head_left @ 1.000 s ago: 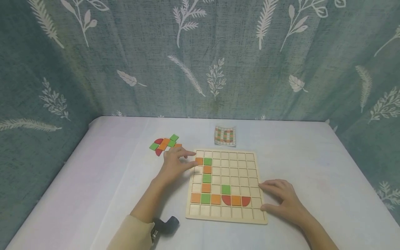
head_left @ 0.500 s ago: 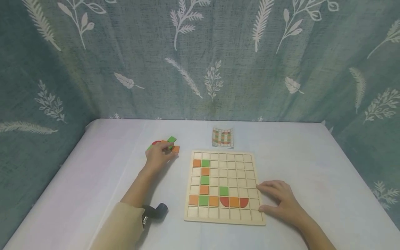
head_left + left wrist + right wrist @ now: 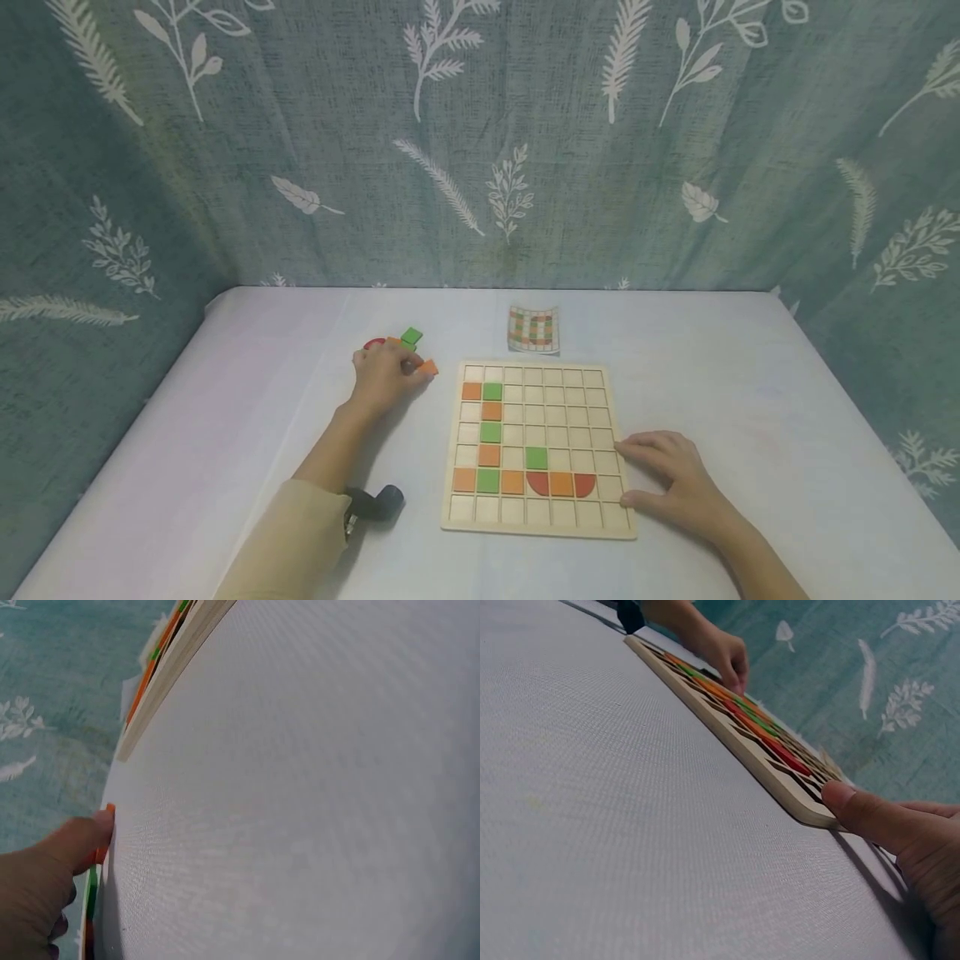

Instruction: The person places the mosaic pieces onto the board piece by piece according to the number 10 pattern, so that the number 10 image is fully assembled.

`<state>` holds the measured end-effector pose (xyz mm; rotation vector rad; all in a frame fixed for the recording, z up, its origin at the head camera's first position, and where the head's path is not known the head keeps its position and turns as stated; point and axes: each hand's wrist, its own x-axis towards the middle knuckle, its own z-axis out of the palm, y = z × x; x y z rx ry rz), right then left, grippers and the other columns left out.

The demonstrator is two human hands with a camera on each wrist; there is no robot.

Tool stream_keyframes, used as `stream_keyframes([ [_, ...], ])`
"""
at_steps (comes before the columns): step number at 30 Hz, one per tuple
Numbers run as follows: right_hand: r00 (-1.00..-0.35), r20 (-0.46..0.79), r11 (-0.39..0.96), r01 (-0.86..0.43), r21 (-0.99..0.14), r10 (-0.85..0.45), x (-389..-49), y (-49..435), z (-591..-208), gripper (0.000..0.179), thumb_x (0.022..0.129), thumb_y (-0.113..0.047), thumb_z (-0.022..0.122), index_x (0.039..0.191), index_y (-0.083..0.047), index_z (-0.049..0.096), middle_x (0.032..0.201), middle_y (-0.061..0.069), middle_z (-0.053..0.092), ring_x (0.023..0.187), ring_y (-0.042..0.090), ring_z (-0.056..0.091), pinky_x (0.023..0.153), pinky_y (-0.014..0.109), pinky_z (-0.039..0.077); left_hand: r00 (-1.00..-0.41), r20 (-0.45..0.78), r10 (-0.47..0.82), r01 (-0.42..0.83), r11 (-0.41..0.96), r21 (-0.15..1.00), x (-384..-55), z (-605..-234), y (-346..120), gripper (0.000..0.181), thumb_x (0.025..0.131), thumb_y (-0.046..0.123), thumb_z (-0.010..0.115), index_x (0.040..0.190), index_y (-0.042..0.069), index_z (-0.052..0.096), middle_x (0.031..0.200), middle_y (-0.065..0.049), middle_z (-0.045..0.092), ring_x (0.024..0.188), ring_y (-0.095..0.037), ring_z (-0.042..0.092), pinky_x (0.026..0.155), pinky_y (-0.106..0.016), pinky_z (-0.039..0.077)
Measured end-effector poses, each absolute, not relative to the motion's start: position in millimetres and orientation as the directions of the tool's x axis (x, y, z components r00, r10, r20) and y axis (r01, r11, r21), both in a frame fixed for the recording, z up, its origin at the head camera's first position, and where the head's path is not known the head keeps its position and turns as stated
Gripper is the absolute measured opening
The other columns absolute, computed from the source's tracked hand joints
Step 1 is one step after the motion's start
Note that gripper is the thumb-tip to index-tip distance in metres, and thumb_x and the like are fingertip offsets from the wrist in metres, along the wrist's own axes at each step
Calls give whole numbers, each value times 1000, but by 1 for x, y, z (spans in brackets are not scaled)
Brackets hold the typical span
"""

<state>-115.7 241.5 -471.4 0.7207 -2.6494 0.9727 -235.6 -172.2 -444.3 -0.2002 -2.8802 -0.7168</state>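
At the loose tiles left of the board, my left hand pinches an orange square tile between thumb and index finger. In the left wrist view the thumb lies against that orange tile. My right hand rests with thumb and fingertips at the right edge of the wooden grid board. Its thumb touches the board's corner in the right wrist view. Orange and green squares form a column and a lower row on the board. Two red rounded pieces flank an orange square in that row.
Behind the left hand lie green tiles and a red rounded piece, partly hidden. A small pattern card lies beyond the board. A dark wrist-worn device sits at the left sleeve. A leaf-print curtain stands behind the table.
My left hand has moved from the board's upper left corner back to the loose tiles. The orange tile there has turned and shifted slightly toward the board. The right hand stays put.
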Motion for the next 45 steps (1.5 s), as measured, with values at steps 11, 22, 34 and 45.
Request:
stream_keyframes([
  [11,-839,389,653,-542,-529,-380,-116,241,-475,58,61,-31,86,114,-17,67,111,-3,62,108,11,43,94,35,23,-951,226,211,298,823,484,-223,-438,-158,20,73,29,78,85,13,74,74,2,59,77,-17,49,84,-51,25],
  [22,-853,371,664,-519,-538,-367,-116,242,-472,57,62,-32,85,115,-18,67,111,-2,62,108,12,43,93,41,25,-924,225,310,382,781,494,-219,-423,-135,26,71,36,80,84,15,74,70,7,54,77,-16,46,81,-44,24],
  [34,-828,411,651,-557,-516,-383,-118,245,-474,59,60,-29,86,115,-18,67,110,-2,62,107,9,43,97,25,20,-890,215,403,453,717,530,-202,-405,-102,23,70,33,82,85,16,75,71,5,56,78,-13,44,78,-41,25],
  [45,-845,382,652,-533,-540,-374,-117,240,-472,59,60,-30,86,115,-17,67,110,-2,62,107,9,43,93,35,24,-861,165,481,487,686,540,-191,-419,-66,21,75,33,78,88,16,76,82,7,64,79,-12,46,78,-38,26],
])
